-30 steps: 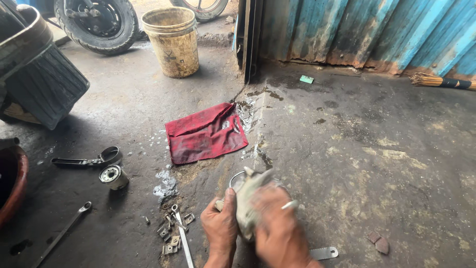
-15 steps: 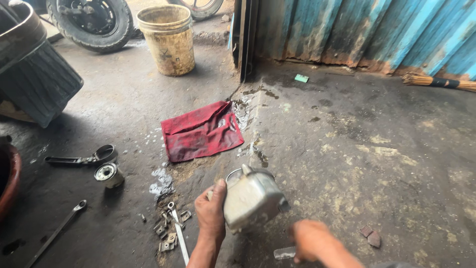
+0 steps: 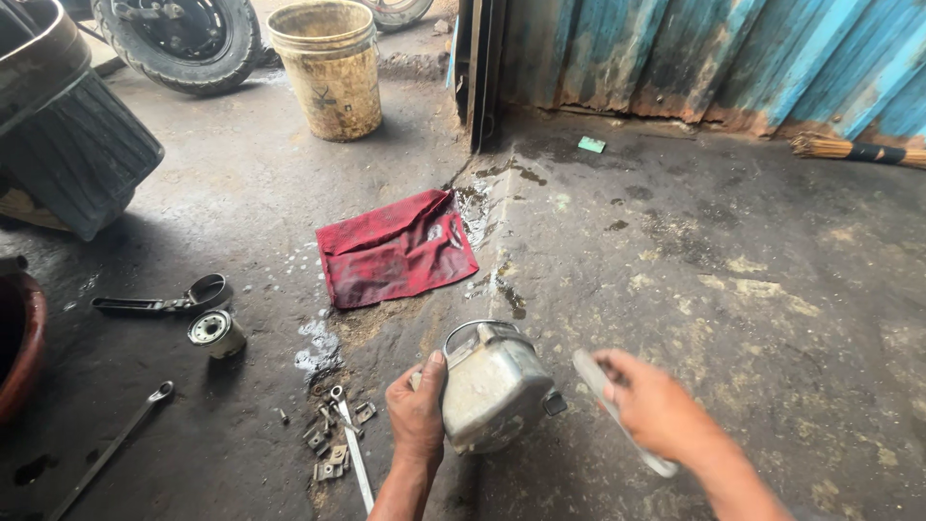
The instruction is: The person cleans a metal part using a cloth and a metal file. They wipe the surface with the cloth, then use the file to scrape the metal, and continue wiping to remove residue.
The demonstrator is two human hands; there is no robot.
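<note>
Concrete floor: left hand (image 3: 417,413) grips one metal cover (image 3: 494,386); right hand (image 3: 654,405) seemingly clasps one tool (image 3: 617,410).

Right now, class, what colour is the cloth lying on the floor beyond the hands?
The cloth is red with dark, dirty patches, seen in the head view.

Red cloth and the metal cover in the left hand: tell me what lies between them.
In the head view, only stained, wet concrete floor lies between the red cloth and the metal cover held by the left hand; no tool or part sits there.
</note>
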